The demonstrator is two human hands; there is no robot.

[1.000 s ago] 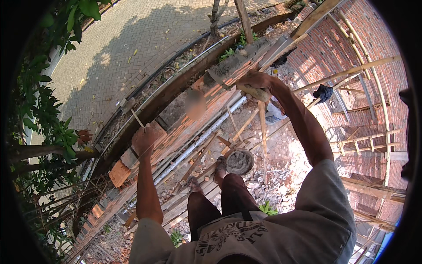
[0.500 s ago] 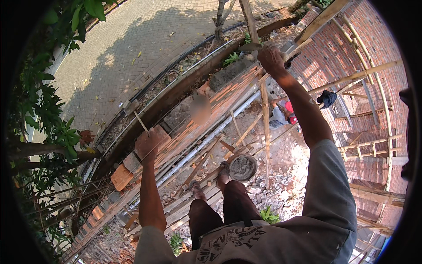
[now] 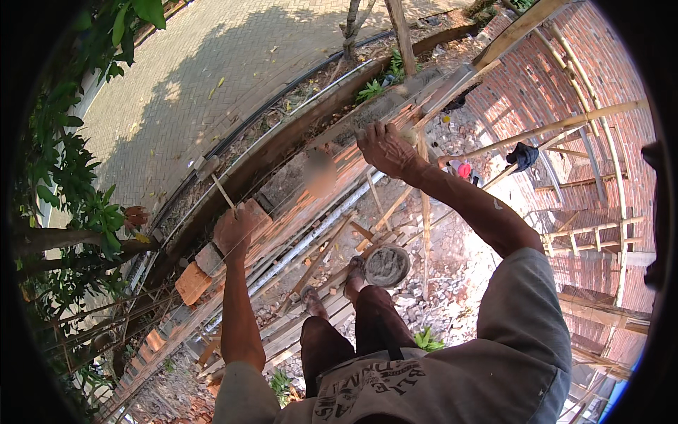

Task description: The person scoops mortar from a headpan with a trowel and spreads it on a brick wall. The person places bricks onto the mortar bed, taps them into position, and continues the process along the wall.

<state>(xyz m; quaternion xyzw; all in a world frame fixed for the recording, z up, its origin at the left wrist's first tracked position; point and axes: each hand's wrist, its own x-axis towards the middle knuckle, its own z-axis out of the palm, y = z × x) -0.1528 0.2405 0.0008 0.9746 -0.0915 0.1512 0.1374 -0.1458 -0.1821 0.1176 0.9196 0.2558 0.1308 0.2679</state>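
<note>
Left fingers (image 3: pixel 233 230) closed around hammer (image 3: pixel 212 177), right fingers (image 3: pixel 378 141) gripping bamboo pole (image 3: pixel 452 92), brick wall (image 3: pixel 304 205) below

Hard daylight floods the scene, bleaching the rubble ground (image 3: pixel 480 233) and casting a broad leafy shadow across the paved road (image 3: pixel 212 92). Straight poles bow toward the black fisheye rim. One small patch on the brick wall top (image 3: pixel 321 173) is smeared out of focus.

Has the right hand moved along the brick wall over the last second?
Yes. The right hand has slid along the brick wall top, farther from the mortar bucket below, toward the tree trunk.
</note>
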